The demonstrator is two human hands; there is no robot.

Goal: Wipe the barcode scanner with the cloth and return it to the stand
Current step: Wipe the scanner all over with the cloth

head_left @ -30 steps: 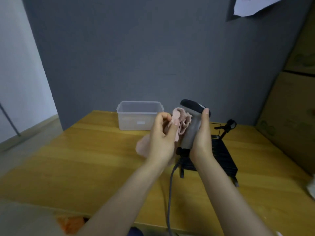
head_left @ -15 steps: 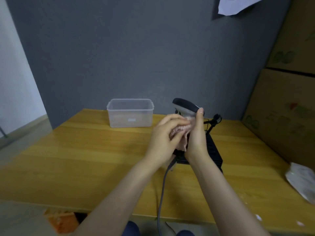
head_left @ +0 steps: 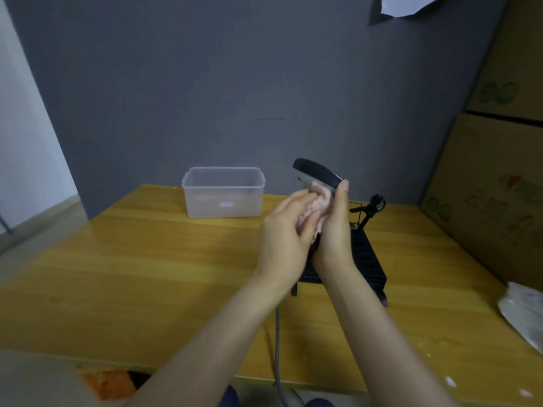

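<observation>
Scanner [head_left: 317, 174] held upright above table [head_left: 147, 274], centre-right of scene, clear of stand [head_left: 367, 257]. Dark head pointing left, tilted slightly; handle hidden btwn both hands. Right hand [head_left: 335, 230] clenched round scanner handle, fingertip up against rear of head. Left hand [head_left: 289, 233] curled round pink cloth [head_left: 316, 208], pressing it onto handle just below head; cloth bunched btwn the two palms. Grey cable [head_left: 277, 348] dropping from under hands, over near table edge. Stand: black slatted base on table directly behind/below hands, thin arm w/ clip rising at far right end; base partly hidden by wrists. Clear plastic box [head_left: 223, 192] at far edge, left of hands, well apart. Cardboard boxes [head_left: 499, 186] stacked along right side. White crumpled bag [head_left: 523, 315] at right table edge, near side. Sheet of paper [head_left: 408, 4] on grey wall, top right.
</observation>
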